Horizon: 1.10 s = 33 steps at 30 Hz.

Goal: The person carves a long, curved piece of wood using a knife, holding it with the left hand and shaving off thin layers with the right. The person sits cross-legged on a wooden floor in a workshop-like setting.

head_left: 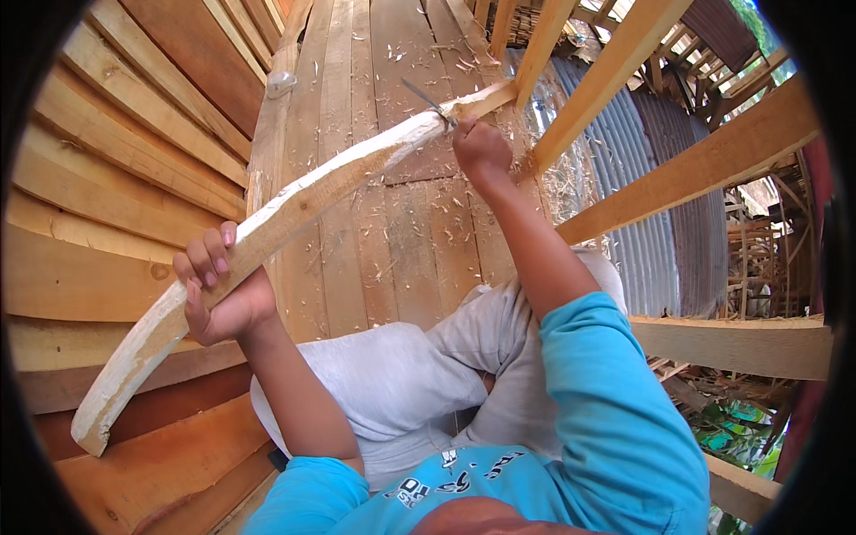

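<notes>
A long wooden pole (308, 203), whitish on its upper face and tan on its side, slants across in front of me from lower left to upper right. My left hand (223, 283) is closed round its lower-left part, fingers over the top edge and thumb below. Near the pole's far end my right hand (481, 152) is closed in a fist on a knife. The knife's thin dark blade (423, 96) crosses over the pole and points up and left; its handle is hidden in the fist.
Wood shavings lie scattered over the plank floor (401, 241). Stacked boards (116, 205) form a wall on the left. Slanting timber posts (606, 85) stand on the right, with corrugated metal sheets (651, 187) beyond. A small clear object (281, 85) sits at the far left floor edge.
</notes>
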Motion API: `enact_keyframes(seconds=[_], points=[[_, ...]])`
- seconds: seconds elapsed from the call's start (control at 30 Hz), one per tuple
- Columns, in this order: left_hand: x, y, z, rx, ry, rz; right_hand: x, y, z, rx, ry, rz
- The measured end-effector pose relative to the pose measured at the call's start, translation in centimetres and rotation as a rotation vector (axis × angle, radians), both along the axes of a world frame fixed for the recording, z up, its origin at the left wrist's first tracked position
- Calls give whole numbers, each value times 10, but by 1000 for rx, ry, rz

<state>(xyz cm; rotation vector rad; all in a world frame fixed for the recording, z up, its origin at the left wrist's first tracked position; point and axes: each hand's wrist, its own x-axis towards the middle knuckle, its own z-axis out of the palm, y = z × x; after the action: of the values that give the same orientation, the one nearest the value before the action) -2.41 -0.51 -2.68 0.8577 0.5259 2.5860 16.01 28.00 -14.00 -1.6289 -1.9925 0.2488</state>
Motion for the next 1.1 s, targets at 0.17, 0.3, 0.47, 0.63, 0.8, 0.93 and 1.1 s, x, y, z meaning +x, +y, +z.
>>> enact_keyframes(seconds=[0.17,0.3,0.47,0.63,0.8,0.93,1.1], points=[[-1,-2,2,-11,-8,8,29,31,-20,-133,-88,25],[2,6,3,-21,-39,12,83,85,-37,-485,45,-152],[-1,-2,0,-23,-46,49,19,20,40,-331,359,152],[0,0,1,-33,-29,37,7,0,48,-96,39,291],[-1,-2,1,-61,-5,18,11,-1,58,-61,-41,273],[-1,-2,2,-56,-2,0,7,0,56,-11,-143,320],[-1,-2,1,-53,16,-21,5,6,50,-23,-223,357]])
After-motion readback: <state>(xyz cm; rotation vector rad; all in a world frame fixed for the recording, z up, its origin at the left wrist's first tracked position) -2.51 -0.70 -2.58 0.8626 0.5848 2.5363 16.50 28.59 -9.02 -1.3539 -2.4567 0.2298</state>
